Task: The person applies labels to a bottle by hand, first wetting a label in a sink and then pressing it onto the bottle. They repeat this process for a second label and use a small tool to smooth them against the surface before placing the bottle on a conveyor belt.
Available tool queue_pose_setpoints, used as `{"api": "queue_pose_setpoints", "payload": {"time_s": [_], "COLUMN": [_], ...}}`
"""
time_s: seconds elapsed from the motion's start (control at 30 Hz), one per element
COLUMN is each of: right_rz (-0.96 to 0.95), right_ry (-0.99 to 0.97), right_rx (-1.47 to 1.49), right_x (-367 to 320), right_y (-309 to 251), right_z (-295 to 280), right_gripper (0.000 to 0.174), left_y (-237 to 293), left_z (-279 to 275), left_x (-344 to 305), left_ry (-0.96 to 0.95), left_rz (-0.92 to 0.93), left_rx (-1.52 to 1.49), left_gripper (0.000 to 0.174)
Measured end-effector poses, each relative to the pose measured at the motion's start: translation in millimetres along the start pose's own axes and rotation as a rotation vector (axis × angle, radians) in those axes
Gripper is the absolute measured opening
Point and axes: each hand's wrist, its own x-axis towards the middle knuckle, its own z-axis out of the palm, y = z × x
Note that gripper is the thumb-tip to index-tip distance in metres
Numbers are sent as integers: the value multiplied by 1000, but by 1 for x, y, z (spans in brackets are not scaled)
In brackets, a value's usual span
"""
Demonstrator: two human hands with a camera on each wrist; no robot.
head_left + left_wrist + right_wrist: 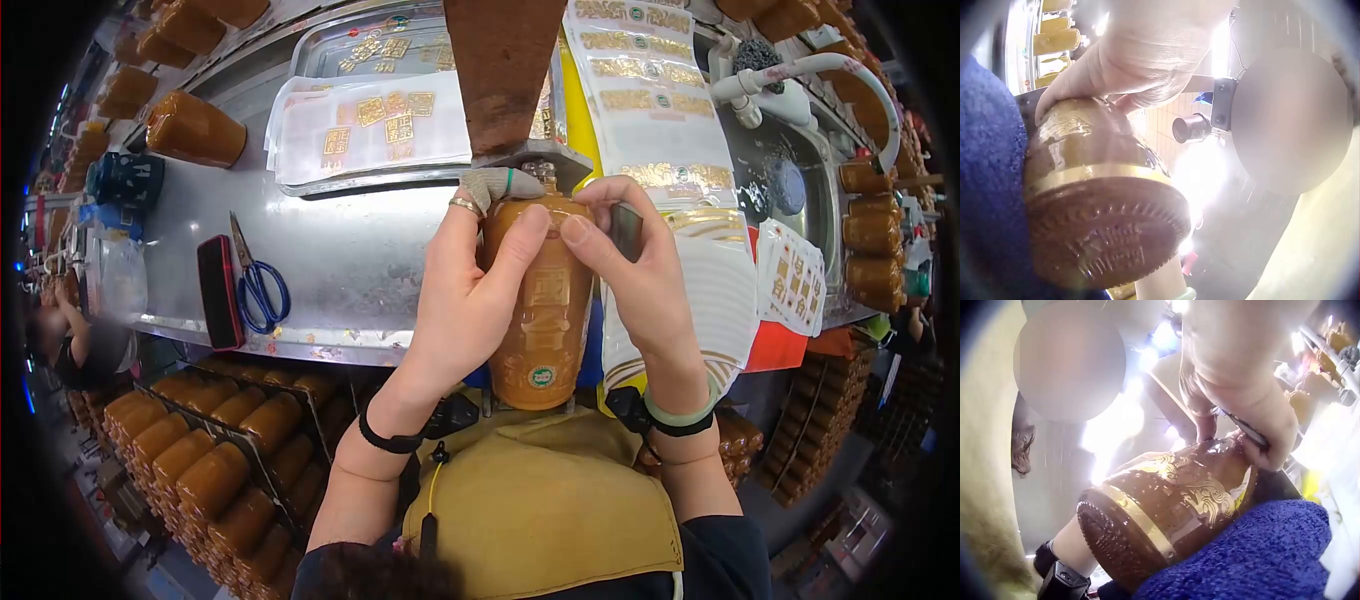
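Observation:
A glossy amber-brown bottle (543, 330) with raised characters and gold decoration lies on a blue towel (1254, 550), base toward the person. My left hand (470, 285) grips its shoulder, thumb pressed on the front; a grey finger cover (490, 186) sits on one finger near the neck. From the other side, my right hand (640, 255) touches the shoulder with thumb and index fingertip. A flat grey piece with a dark edge (1244, 428) is tucked in the right hand's curled fingers; its kind cannot be told. Gold dragon-like decals (1210, 500) and a gold band (1141, 519) show on the bottle.
A brown post (505, 75) with a metal bracket stands at the bottle's neck. Left are blue-handled scissors (262, 290), a red-black case (220, 290) and a tray (300, 190) of gold decal sheets. More decal sheets (650, 120) and a sink (820, 160) are right.

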Motion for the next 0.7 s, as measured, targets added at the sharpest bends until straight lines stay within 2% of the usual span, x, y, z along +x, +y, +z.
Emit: {"api": "queue_pose_setpoints", "payload": {"time_s": [0.27, 0.33, 0.57, 0.67, 0.7], "right_rz": [-12, -20, -15, -7, 2], "right_ry": [8, 4, -7, -6, -3], "right_rx": [7, 33, 18, 24, 29], "right_x": [0, 0, 1, 1, 0], "right_y": [0, 1, 1, 1, 0], "right_z": [1, 1, 0, 0, 0], "right_gripper": [27, 27, 27, 27, 27], "left_y": [2, 2, -4, -2, 1], "left_z": [1, 2, -3, -2, -2], "left_x": [0, 1, 2, 2, 2], "left_ry": [-1, -3, -26, -22, -15], "left_rz": [-28, 14, 73, 60, 5], "left_rx": [-61, 56, 76, 66, -4], "left_gripper": [27, 27, 27, 27, 27]}}
